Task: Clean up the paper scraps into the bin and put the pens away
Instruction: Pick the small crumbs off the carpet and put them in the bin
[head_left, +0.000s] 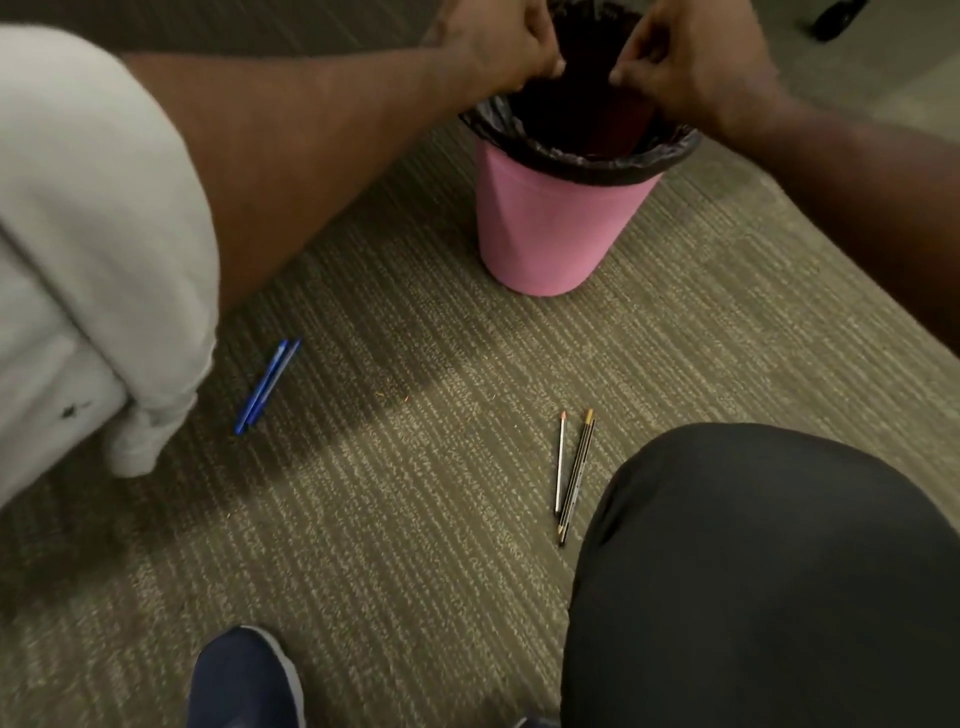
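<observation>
A pink bin with a black liner stands on the carpet at top centre. Both my hands hover over its mouth, my left hand and my right hand, fingers curled inward; I see nothing in them. The inside of the bin is dark, and no paper scraps show on the floor. Two blue pens lie side by side at left. Two pencils, one pale and one dark, lie side by side beside my knee.
My dark-trousered knee fills the lower right and my blue shoe sits at the bottom. A white sleeve covers the left. A dark object lies at top right. Striped carpet spreads between.
</observation>
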